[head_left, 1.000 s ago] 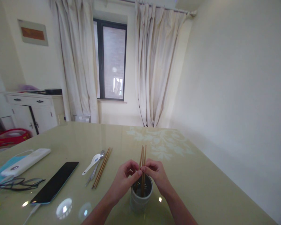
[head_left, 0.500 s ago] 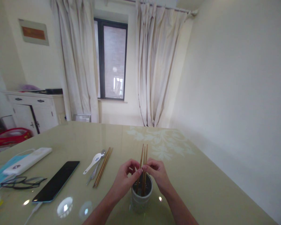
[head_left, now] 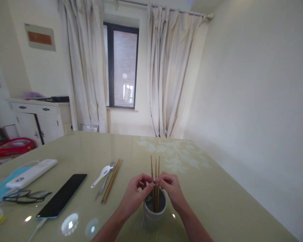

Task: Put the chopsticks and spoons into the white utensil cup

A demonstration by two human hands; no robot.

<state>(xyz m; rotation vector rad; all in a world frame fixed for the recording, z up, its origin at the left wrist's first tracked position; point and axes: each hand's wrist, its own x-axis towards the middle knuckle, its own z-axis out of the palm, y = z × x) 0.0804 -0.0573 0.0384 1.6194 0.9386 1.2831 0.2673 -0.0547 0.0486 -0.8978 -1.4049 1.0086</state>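
Note:
A grey utensil cup [head_left: 154,215] stands on the green table near its front edge. Three wooden chopsticks [head_left: 155,169] stand upright in the cup. Both hands pinch them just above the rim: my left hand [head_left: 135,195] from the left, my right hand [head_left: 172,191] from the right, fingers closed around the sticks. A further pair of wooden chopsticks [head_left: 112,180] lies flat on the table to the left, beside a white spoon [head_left: 101,175] and a metal spoon [head_left: 105,181].
A black phone [head_left: 62,200] on a cable, glasses [head_left: 25,196], a white remote [head_left: 31,173] and a blue mask [head_left: 2,186] lie on the table's left side. A wall runs along the right. A white cabinet [head_left: 37,119] and curtained window stand beyond.
The chopsticks in the cup have been brought from a spread, tilted position to more upright and closer together. Both hands stay pinched on them above the cup.

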